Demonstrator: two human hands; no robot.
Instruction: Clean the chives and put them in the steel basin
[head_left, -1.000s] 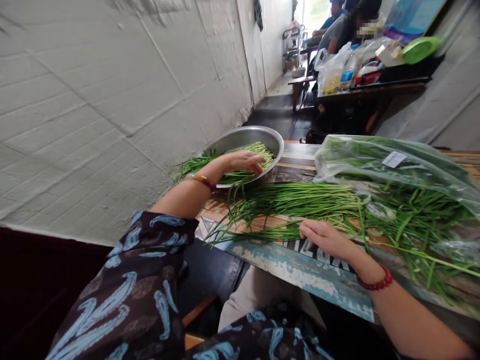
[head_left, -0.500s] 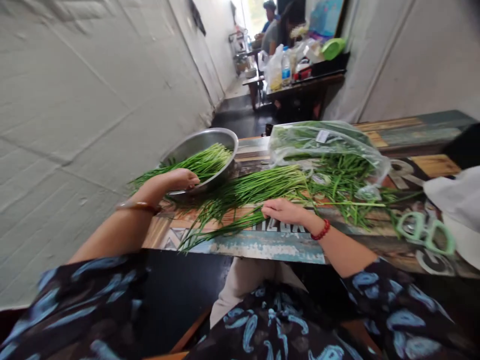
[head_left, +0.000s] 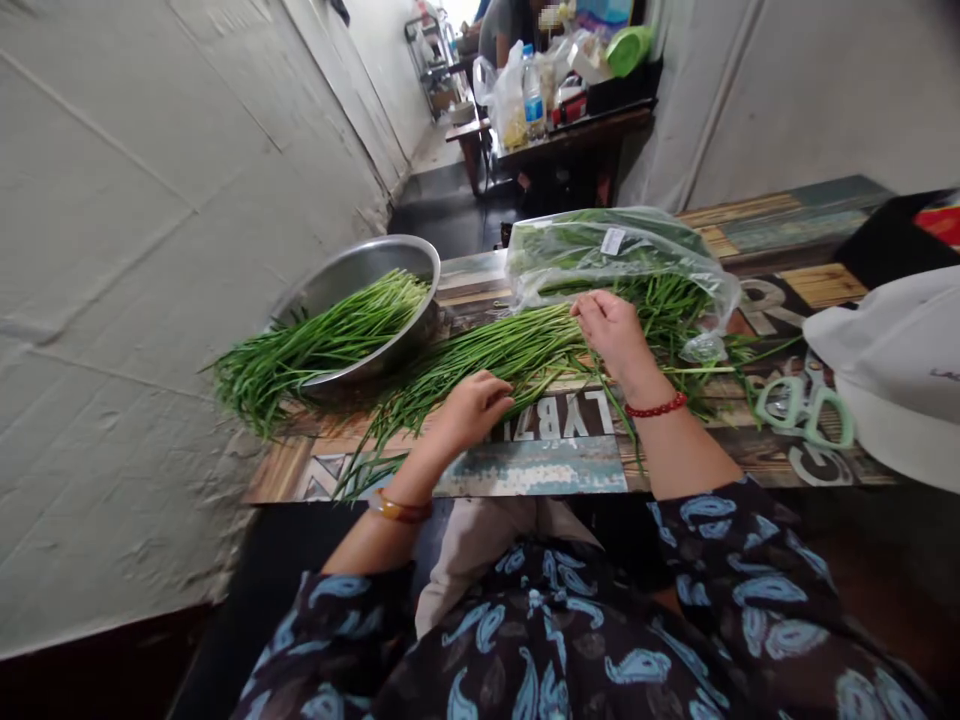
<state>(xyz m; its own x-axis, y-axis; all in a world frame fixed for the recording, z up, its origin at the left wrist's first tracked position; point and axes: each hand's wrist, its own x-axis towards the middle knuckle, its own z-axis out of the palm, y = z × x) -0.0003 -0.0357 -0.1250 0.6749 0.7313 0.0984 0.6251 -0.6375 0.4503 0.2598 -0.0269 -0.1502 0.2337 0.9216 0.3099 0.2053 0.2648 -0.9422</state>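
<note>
Long green stalks (head_left: 495,345) lie in a loose bundle across the patterned table (head_left: 555,470). My left hand (head_left: 476,405) is at the near side of this bundle, fingers curved and apart, with nothing seen in it. At the bundle's pale right end, my right hand (head_left: 607,325) has its fingertips pressed together; what they hold, if anything, is too small to tell. More stalks (head_left: 360,320) rest in a metal bowl (head_left: 431,300) on the left, their leafy ends hanging over its rim. A clear plastic bag (head_left: 615,245) with greens inside lies behind my right hand.
Green-handled scissors (head_left: 806,405) and a white cap (head_left: 892,370) are on the right of the table. A wall stands close on the left. Farther back, another table (head_left: 577,140) holds a water bottle (head_left: 532,95) and bags, with a person partly visible behind.
My left hand has moved right, from the bowl to the stalks on the table. My right hand has moved up and right to the bundle's pale end. The whole view has shifted.
</note>
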